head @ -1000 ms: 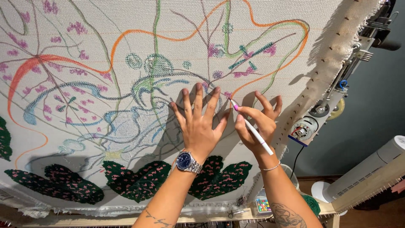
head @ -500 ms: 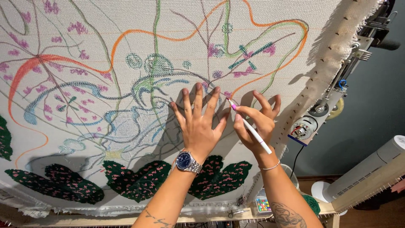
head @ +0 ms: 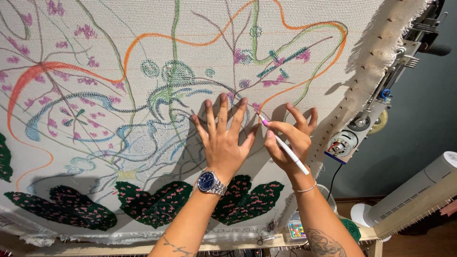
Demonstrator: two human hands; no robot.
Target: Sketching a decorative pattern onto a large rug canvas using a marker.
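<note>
Left hand (head: 223, 143) flat, fingers spread, pressed on stretched canvas (head: 143, 71). Right hand (head: 291, 138) just beside it, fingers pinching white pen (head: 283, 145), tip touching canvas near orange line (head: 304, 81).

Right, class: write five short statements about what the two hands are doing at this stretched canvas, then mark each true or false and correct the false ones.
1. The left hand lies flat on the canvas with fingers spread. True.
2. The right hand holds a pair of scissors. False: it holds a white marker pen with a pink tip.
3. The pen tip touches the canvas just beside the left hand's fingers. True.
4. A wristwatch with a blue dial is on the right wrist. False: it is on the left wrist; the right wrist carries a thin beaded bracelet.
5. The dark green tufted leaves sit along the top of the canvas. False: they are along the lower part.
</note>
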